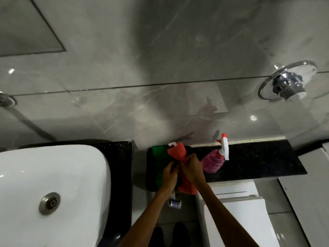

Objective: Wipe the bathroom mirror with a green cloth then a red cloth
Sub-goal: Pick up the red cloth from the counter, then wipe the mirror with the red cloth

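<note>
A red cloth [178,152] is bunched between both of my hands above a dark tray [149,168] on the black ledge. My left hand [170,175] grips its lower left part. My right hand [193,169] pinches it from the right. One end of the cloth sticks up, the other hangs down by my wrists. The green cloth [158,164] lies flat in the tray, just left of my hands. The mirror's lower corner [26,31] shows at the top left.
A pink spray bottle [216,160] with a white trigger stands on the black ledge [258,161] right of my hands. A white basin [49,189] sits at the left. A chrome wall fitting [287,82] juts out at upper right. A white toilet tank [236,202] lies below.
</note>
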Demonstrator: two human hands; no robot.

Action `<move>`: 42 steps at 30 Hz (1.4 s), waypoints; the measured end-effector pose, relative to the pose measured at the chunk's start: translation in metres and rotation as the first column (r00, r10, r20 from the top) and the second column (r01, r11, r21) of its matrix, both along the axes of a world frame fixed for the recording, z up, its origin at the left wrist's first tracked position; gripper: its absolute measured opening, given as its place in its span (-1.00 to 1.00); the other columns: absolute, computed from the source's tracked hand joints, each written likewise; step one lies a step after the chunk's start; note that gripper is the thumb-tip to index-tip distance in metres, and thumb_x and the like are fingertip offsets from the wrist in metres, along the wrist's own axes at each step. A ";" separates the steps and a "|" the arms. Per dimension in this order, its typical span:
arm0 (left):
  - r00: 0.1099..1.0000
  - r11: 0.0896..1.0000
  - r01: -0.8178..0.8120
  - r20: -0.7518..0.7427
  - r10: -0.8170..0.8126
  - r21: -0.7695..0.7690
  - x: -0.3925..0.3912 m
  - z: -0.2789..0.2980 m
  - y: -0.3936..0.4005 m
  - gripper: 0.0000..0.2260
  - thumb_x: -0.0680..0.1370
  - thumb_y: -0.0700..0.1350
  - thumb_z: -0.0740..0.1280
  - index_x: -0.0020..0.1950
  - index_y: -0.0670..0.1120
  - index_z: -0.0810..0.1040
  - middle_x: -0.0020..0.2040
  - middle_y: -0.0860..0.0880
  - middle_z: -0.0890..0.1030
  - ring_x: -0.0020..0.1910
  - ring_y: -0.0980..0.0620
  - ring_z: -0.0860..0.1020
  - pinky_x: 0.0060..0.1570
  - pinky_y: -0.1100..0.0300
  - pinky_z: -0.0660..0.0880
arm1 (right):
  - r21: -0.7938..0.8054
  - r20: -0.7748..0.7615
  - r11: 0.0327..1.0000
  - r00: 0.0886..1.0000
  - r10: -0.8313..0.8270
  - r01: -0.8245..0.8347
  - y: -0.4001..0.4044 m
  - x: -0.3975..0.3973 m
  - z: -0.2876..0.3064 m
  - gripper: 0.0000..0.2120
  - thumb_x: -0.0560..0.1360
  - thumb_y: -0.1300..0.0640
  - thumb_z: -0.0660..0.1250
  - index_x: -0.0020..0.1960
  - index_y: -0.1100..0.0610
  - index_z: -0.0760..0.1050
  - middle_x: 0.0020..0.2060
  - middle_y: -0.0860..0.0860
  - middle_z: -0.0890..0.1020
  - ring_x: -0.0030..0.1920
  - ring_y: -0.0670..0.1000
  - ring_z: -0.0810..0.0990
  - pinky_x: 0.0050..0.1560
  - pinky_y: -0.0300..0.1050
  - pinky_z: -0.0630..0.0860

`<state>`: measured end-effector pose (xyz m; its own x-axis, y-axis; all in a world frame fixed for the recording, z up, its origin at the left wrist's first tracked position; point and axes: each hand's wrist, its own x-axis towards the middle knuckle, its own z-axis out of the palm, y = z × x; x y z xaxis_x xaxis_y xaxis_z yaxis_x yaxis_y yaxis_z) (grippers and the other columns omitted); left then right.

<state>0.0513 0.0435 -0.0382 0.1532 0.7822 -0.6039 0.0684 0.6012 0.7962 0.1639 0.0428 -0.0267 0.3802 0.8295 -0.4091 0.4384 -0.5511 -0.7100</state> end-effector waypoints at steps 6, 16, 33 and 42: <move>0.968 0.991 -0.132 0.221 0.121 0.036 -0.049 0.131 -0.003 -0.83 0.64 -0.12 0.32 0.20 -0.07 0.62 0.15 -0.12 0.69 0.11 -0.04 0.63 0.24 -0.01 0.54 | 0.464 -0.099 0.872 0.969 0.228 -0.158 -0.015 -0.035 0.146 -0.69 0.41 0.00 0.29 0.09 0.07 0.34 -0.10 -0.11 0.55 -0.10 -0.27 0.54 -0.08 -0.32 0.43; 0.925 0.695 -0.333 0.365 0.109 0.637 -0.218 0.428 0.056 -0.58 0.41 -0.11 0.50 0.24 -0.20 0.65 0.11 -0.18 0.75 0.02 -0.04 0.72 0.07 0.18 0.66 | 0.913 -0.078 0.385 0.866 0.494 -0.138 0.050 -0.177 0.432 -0.72 0.53 -0.06 0.32 0.22 -0.11 0.41 0.12 -0.27 0.63 0.16 -0.21 0.63 0.22 -0.24 0.53; 0.878 -0.196 0.232 -0.118 0.464 0.953 -0.333 0.672 0.170 -0.49 0.61 -0.08 0.37 0.53 0.18 0.35 0.35 0.03 0.57 0.26 0.14 0.54 0.24 0.09 0.60 | 0.957 0.244 -0.013 0.827 -0.506 -0.290 0.169 -0.299 0.647 -0.70 0.61 0.04 0.34 0.32 0.03 0.47 0.34 0.17 0.50 0.24 0.20 0.49 0.13 0.15 0.54; 0.487 -0.212 0.514 -0.079 0.870 0.832 -0.521 0.600 0.234 -0.38 0.67 0.06 0.00 0.67 -0.04 -0.17 0.70 -0.02 -0.13 0.68 -0.03 -0.03 0.60 -0.19 0.11 | 0.843 0.512 0.250 0.568 -0.644 -0.476 0.203 -0.313 0.620 -0.29 0.68 -0.16 -0.01 0.69 0.17 -0.13 0.69 0.17 -0.11 0.70 0.18 -0.12 0.67 0.27 -0.08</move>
<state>-0.4696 0.2773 0.5620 0.0495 0.2366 0.9703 0.9047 -0.4222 0.0569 -0.1491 0.2453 0.5937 0.0953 0.2586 0.9613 0.9880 0.0933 -0.1231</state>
